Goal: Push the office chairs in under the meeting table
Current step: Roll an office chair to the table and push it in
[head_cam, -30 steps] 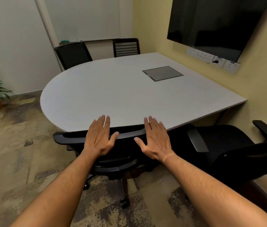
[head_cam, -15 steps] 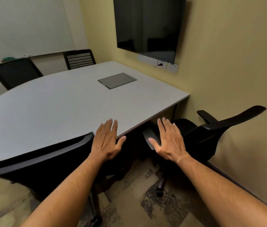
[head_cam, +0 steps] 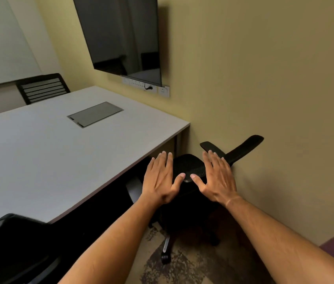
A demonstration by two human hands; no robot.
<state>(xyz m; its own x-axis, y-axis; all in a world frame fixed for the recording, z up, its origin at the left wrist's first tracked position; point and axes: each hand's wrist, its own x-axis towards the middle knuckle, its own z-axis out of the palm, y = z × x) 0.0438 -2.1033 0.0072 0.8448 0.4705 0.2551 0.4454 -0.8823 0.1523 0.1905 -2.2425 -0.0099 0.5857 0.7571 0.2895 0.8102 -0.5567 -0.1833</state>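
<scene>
Reaching out side by side, a person's left hand point(head_cam: 160, 179) and right hand point(head_cam: 216, 179) hang palm-down w/ fingers straight and spread, gripping nothing, above a black office chair point(head_cam: 190, 167) at frame center. Whether either palm touches the chair can't be told from this angle. That chair stands by the near right corner of the grey meeting table point(head_cam: 59, 160), its mesh seat only partly under the edge; its curved backrest point(head_cam: 242, 149) sticks out toward 2 o'clock, close to the yellow wall point(head_cam: 274, 99), and one caster point(head_cam: 165, 258) shows on the patterned carpet point(head_cam: 184, 267) at 6 o'clock. A second black chair point(head_cam: 16, 249) sits at 8 o'clock against the table's near edge. A third, w/ a slatted back point(head_cam: 43, 88), stands behind the far side at 10 o'clock. A metal cable hatch point(head_cam: 95, 114) lies flush in the tabletop. A dark wall screen point(head_cam: 125, 35) hangs at 12 o'clock, w/ a socket strip point(head_cam: 147, 87) just beneath.
</scene>
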